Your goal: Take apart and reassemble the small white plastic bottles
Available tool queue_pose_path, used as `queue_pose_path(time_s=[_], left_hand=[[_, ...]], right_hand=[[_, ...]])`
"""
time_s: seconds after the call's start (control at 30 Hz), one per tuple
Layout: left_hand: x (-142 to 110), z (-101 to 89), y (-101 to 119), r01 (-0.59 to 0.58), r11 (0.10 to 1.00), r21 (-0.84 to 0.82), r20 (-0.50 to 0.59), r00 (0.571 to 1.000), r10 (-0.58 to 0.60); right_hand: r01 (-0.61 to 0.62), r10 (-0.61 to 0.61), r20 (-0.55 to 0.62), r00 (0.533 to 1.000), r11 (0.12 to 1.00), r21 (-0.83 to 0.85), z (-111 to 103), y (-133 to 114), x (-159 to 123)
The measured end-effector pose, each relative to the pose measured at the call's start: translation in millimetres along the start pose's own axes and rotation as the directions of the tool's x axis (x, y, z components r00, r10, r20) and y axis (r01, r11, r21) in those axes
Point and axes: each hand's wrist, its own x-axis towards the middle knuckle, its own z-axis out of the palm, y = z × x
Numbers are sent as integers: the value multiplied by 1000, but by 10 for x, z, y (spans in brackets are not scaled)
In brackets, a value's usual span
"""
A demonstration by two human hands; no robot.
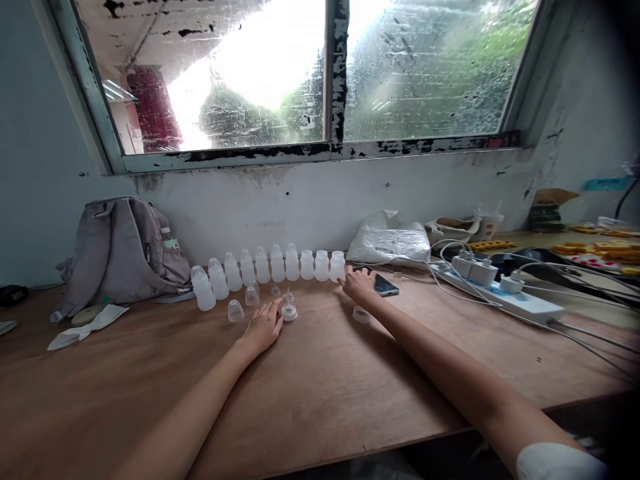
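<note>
Apparently, the step in hand is the handling of the end bottle (pixel 337 266) of the row: it is stood upright, topless, right by the fingertips of the right hand (pixel 359 287). The fingers of that hand are part-bent toward it, but whether it is gripped or merely neared cannot be told. To the left of the right hand, past that bottle, two more topless bottles (pixel 322 265) are lined up, then seven capped ones (pixel 247 267). A phone (pixel 386 287) is laid to its right, and a clear ring (pixel 362 315) is placed just nearer than its wrist. The left hand (pixel 264 327) is rested on the surface (pixel 320 380), fingers loosely spread, with nothing seen held; a second ring (pixel 289 313) is set just beside its fingers, two teats (pixel 289 295) beyond them, and loose caps (pixel 235 311) to their left. Should the bottle be lifted, a light closing of the right fingers round its body seems called for, with its neighbour left unknocked.
</note>
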Motion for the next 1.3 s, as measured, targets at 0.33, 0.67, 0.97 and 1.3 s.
queue_pose_path(time_s=[0.33,0.67,0.97,1.3], left_hand=[[-5,-9,28,-1,999,-35,-5,1000,1],[-19,-11,25,-7,999,-51,-16,1000,6],[-24,-2,28,7,999,-46,-23,1000,-8],[-20,-6,30,7,998,-57,-18,1000,-8]], right_hand=[[359,-354,-60,933,921,154,-19,-286,-280],[382,-346,-196,917,905,189,-59,38,-106],[110,-94,-119,988,986,128,266,965,17],[81,-85,20,996,985,153,293,956,47]])
